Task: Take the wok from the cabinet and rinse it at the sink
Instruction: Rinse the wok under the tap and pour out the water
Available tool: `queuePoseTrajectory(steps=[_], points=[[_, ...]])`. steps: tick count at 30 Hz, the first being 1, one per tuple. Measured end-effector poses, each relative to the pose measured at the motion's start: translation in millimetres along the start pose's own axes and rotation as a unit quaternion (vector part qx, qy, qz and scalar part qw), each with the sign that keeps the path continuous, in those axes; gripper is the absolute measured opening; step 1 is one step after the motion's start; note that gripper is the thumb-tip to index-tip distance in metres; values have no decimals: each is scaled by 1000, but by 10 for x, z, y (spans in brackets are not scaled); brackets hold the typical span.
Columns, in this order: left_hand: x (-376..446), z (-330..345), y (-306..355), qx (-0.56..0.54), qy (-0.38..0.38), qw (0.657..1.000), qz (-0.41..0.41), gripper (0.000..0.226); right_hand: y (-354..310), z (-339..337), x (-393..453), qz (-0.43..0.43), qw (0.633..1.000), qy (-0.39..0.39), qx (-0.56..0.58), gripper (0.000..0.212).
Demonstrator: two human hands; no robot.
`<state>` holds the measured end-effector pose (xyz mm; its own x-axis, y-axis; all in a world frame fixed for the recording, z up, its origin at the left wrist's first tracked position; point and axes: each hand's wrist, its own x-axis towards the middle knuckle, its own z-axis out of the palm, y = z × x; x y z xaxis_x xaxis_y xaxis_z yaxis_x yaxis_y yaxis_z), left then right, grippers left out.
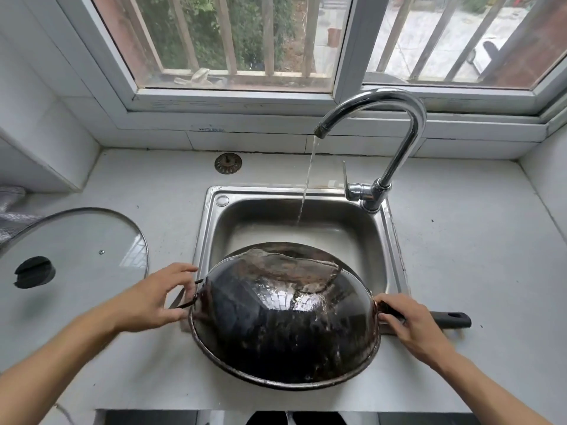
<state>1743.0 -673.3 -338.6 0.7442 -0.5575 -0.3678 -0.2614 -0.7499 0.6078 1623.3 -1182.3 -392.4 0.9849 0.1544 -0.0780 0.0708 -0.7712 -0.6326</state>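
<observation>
wok (282,329) at sink (211,228), tilted, wet | left hand (153,299) pinches loop, right hand (411,323) grips handle | tap (395,124) running | rinse underway, likely unfinished

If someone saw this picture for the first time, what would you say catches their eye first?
First the big dark wok, tilted over the front edge of the steel sink, with the left hand at its small side handle and the right hand gripping the long black handle. Next the chrome tap behind, running a thin stream into the sink beyond the wok. A glass lid lies on the counter to the left.
</observation>
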Motion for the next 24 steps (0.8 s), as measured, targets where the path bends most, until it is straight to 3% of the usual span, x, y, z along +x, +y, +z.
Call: queuePoseTrajectory(steps=[4,10,17,22,24], points=[[209,-137,-21,6,-113,990,-88,88,25,28,-33,-19,1000,10,-9,34],[330,-168,36,19,-160,981,-104,106,36,42,-51,-25,1000,18,-5,32],[418,-181,141,3,-176,978,-111,84,60,59,-98,-18,1000,11,-21,30],[383,-138,142,-8,-187,976,-110,79,123,24,-119,26,999,-21,-30,40],[360,-121,148,4,-191,976,-105,78,103,-29,-119,35,998,-34,-35,35]])
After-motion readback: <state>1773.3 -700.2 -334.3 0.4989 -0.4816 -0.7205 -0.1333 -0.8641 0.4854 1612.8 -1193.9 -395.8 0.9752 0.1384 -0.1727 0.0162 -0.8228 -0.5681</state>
